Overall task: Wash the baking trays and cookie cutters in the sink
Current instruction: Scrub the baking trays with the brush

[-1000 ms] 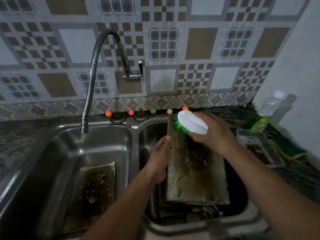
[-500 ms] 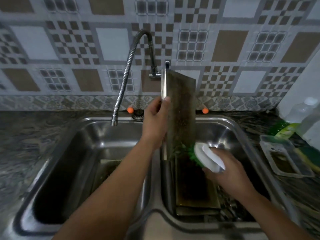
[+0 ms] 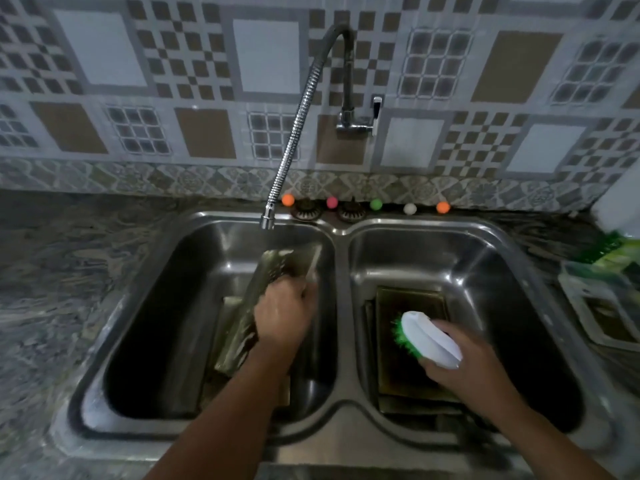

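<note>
Left hand (image 3: 282,315) curled around something held, forearm extended forward, right hand (image 3: 465,358) clenched, knuckles up, arm angled inward

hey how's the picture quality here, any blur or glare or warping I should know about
Head view: dim light overall; the tray gripped by the left hand is smeared by motion blur; bright glare streaks on the sink walls; wide-angle warping bends the counter and tiles toward the edges; the container at the right edge is soft. The brush in the right hand is fairly sharp.
</note>
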